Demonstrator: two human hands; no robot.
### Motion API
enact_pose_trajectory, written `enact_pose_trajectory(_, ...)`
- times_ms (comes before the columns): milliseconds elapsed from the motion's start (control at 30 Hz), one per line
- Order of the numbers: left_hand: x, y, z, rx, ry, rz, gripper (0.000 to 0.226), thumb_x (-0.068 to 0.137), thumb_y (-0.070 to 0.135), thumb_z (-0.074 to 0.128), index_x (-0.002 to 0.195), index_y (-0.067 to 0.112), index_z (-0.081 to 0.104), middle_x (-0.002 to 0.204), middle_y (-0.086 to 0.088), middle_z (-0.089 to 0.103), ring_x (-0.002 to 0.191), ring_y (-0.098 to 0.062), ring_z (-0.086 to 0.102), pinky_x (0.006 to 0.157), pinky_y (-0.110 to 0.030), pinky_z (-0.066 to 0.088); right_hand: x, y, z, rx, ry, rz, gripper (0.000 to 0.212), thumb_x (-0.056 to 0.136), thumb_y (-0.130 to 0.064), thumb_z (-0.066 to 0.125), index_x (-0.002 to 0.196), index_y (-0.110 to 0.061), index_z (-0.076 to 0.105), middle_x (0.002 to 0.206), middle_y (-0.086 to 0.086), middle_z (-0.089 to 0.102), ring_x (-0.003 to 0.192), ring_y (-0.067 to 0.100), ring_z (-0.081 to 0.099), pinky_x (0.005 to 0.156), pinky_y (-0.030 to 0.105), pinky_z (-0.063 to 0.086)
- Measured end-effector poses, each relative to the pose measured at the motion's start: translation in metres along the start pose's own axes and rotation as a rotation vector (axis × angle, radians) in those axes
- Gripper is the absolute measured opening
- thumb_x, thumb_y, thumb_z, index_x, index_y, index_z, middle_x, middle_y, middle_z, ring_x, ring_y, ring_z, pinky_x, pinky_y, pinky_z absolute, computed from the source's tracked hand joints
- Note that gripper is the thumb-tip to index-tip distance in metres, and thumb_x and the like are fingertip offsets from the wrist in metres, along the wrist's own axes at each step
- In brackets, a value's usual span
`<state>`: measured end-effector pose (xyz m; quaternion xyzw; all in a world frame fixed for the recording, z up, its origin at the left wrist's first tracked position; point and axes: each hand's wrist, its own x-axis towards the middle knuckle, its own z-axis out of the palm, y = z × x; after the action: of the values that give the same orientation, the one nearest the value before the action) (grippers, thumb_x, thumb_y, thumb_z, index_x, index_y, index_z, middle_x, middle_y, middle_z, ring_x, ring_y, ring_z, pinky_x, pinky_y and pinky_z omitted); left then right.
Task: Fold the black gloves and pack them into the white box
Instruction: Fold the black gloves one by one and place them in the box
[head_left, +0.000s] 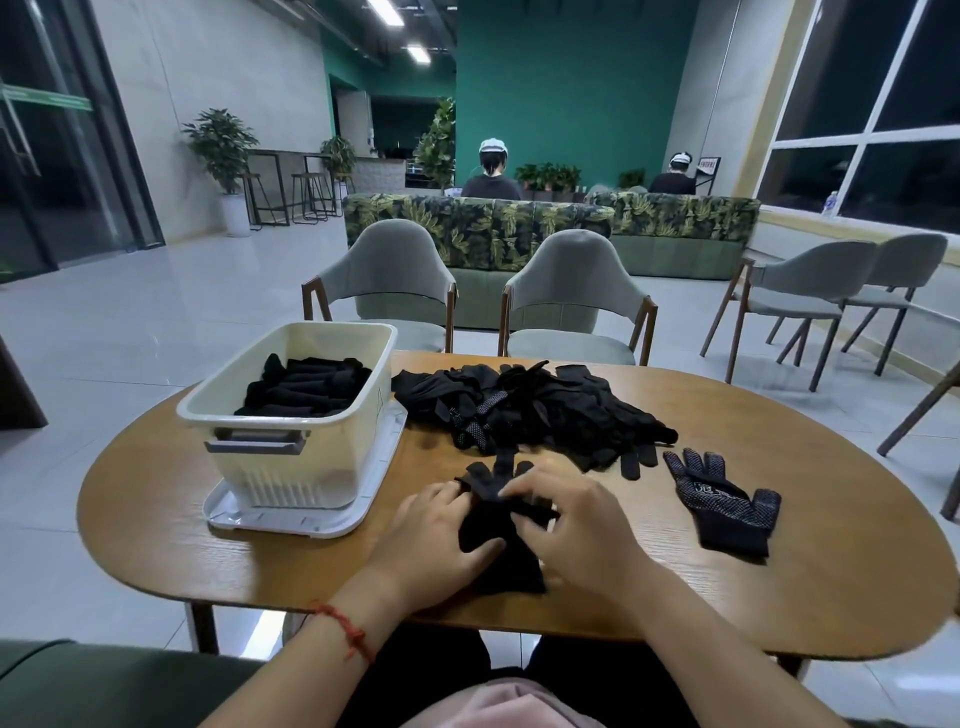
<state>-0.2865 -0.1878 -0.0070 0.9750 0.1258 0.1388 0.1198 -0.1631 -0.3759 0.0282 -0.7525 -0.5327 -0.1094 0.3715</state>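
Head view looks down on a rounded wooden bench at which a person sits. Both hands meet near the bench's 6 o'clock edge, clamped on one black glove. The left hand has its fingers curled over the glove's left side and its thumb laid across the fabric. The right hand comes in from the right, its bent fingertips pinching the glove near its middle. The glove's fingers stick out toward 12 o'clock above the knuckles, and its cuff end lies on the wood toward the person. A red string circles the left wrist.

From the hands, the white box stands at 10 o'clock, set on a white lid that lies flat under it. Inside, folded gloves are stacked in rows, filling the box part way. A loose pile of black gloves sprawls at 12 to 1 o'clock, just beside the box's right wall. A single dotted glove lies flat at 3 o'clock, palm dots up, fingers pointing away from the person, apart from the right hand and near the pile's edge.

Two grey chairs face the bench at its far side.
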Motion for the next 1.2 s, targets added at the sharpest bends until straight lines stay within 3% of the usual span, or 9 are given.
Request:
enact_pose_trajectory(100,0.001,0.000,0.001,-0.002,-0.029,-0.005,0.070,0.091,0.080,0.036,0.150,0.042,0.045,0.155,0.017,0.044,0.153,-0.012,0.026,0.123,-0.038,0.024,-0.013,0.005,0.012,-0.018,-0.053,0.003,0.027,0.084,-0.031,0.074,0.109,-0.041,0.074,0.108,-0.028,0.066,0.101,0.001,0.060,0.079,0.030,0.056)
enact_pose_trajectory(333,0.002,0.002,0.001,-0.031,-0.102,-0.035,0.084,0.086,0.081,0.031,0.158,0.039,0.035,0.169,0.013,0.029,0.162,-0.013,0.005,0.129,-0.040,0.013,-0.020,0.010,0.020,-0.027,-0.148,-0.018,0.036,0.088,-0.027,0.063,0.122,-0.032,0.076,0.130,-0.024,0.065,0.125,-0.003,0.054,0.105,0.020,0.048)
enact_pose_trajectory(467,0.000,0.003,0.000,-0.058,0.001,-0.140,0.095,0.078,0.090,0.041,0.150,0.030,0.044,0.159,0.008,0.041,0.158,-0.018,0.022,0.126,-0.041,0.024,-0.023,0.011,0.023,-0.047,-0.140,0.008,0.035,0.094,-0.023,0.060,0.123,-0.033,0.076,0.124,-0.021,0.072,0.119,-0.003,0.061,0.100,0.023,0.052)
enact_pose_trajectory(533,-0.001,0.003,0.000,-0.090,0.084,-0.216,0.107,0.072,0.094,0.049,0.153,0.026,0.039,0.153,0.008,0.045,0.150,-0.017,0.035,0.122,-0.040,0.032,-0.024,0.011,0.023,-0.050,-0.121,0.014,0.034,0.095,-0.023,0.060,0.123,-0.032,0.076,0.122,-0.020,0.074,0.117,-0.002,0.062,0.098,0.020,0.052)
enact_pose_trajectory(633,0.000,0.002,0.001,-0.092,0.082,-0.236,0.117,0.071,0.095,0.050,0.160,0.023,0.028,0.158,0.007,0.041,0.149,-0.015,0.035,0.124,-0.040,0.031,-0.026,0.011,0.022,-0.053,-0.116,0.016,0.034,0.094,-0.023,0.061,0.122,-0.033,0.077,0.120,-0.020,0.075,0.116,-0.002,0.063,0.095,0.016,0.050)
enact_pose_trajectory(767,0.000,0.002,0.002,-0.075,0.102,-0.201,0.107,0.073,0.094,0.045,0.155,0.026,0.038,0.154,0.013,0.044,0.145,-0.011,0.037,0.122,-0.037,0.033,-0.027,0.010,0.022,-0.069,-0.110,0.024,0.034,0.093,-0.030,0.059,0.122,-0.035,0.077,0.118,-0.021,0.075,0.113,-0.002,0.063,0.092,0.018,0.052)
enact_pose_trajectory(967,-0.007,0.004,-0.004,-0.225,0.146,-0.133,0.052,0.078,0.071,0.070,0.115,0.041,0.050,0.105,0.027,0.049,0.104,-0.006,0.054,0.091,-0.032,0.052,-0.025,0.012,0.024,-0.106,-0.100,0.013,0.035,0.095,-0.033,0.058,0.125,-0.036,0.076,0.119,-0.020,0.074,0.114,-0.001,0.062,0.093,0.024,0.055)
enact_pose_trajectory(1033,-0.006,0.003,-0.003,-0.198,0.134,-0.079,0.043,0.082,0.068,0.066,0.115,0.043,0.053,0.107,0.027,0.052,0.108,-0.006,0.052,0.095,-0.033,0.050,-0.025,0.012,0.025,-0.115,-0.100,0.011,0.035,0.096,-0.035,0.057,0.126,-0.037,0.075,0.119,-0.020,0.074,0.114,-0.001,0.062,0.092,0.026,0.056)
enact_pose_trajectory(1200,-0.002,0.002,-0.001,-0.119,0.088,-0.081,0.056,0.089,0.071,0.059,0.135,0.038,0.058,0.127,0.021,0.054,0.125,-0.007,0.045,0.104,-0.028,0.037,-0.026,0.012,0.024,-0.124,-0.087,-0.033,0.032,0.095,-0.033,0.064,0.125,-0.036,0.076,0.118,-0.021,0.075,0.113,-0.001,0.063,0.089,0.025,0.056)
